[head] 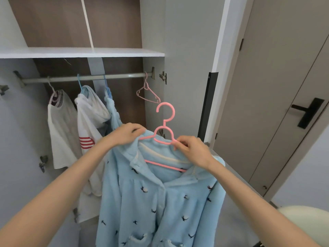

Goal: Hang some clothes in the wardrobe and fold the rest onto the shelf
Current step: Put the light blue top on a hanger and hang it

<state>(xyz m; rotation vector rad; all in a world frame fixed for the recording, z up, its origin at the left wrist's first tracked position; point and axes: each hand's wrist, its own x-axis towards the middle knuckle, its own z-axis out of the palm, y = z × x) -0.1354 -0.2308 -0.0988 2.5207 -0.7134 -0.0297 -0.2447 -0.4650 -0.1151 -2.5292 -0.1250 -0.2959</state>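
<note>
Starting at 9 o'clock: grey tee point(60, 125), then hoodie point(90, 113) with red stripes, then a strip of blue fleece point(114, 114), all hooked on the rail point(71, 78) and bunched toward the left, probably to leave room further right. Up at 12, bare shelf point(89, 52), presumably meant for the folded stuff. Just right of 12, spare hanger point(148, 94) dangling alone at the rail's far end. Dead centre, pink hanger point(165, 122) held with its hook up and free, well short of the rail, most likely raised like that to let the blue top point(160, 193) drape straight down toward 6 under its own weight. Left hand point(128, 133) at roughly 9 from the hook, fingers curled and clamped on the top's shoulder fabric right over the hanger's left arm, looks like tugging that shoulder into place. Right hand point(194, 150) at about 4 from the hook, thumb and fingertips pinched together on the hanger's right arm beside the collar, seemingly bracing against that tug. Bottom bar showing through the open neck, so clearly threaded inside already; can't tell about the left shoulder under the hand. Not hung yet. Best guess for next: lift and hook into the gap between fleece and spare hanger. Way out at 3, closed door point(267, 104) with black handle point(309, 111), nothing to do with any of this.
</note>
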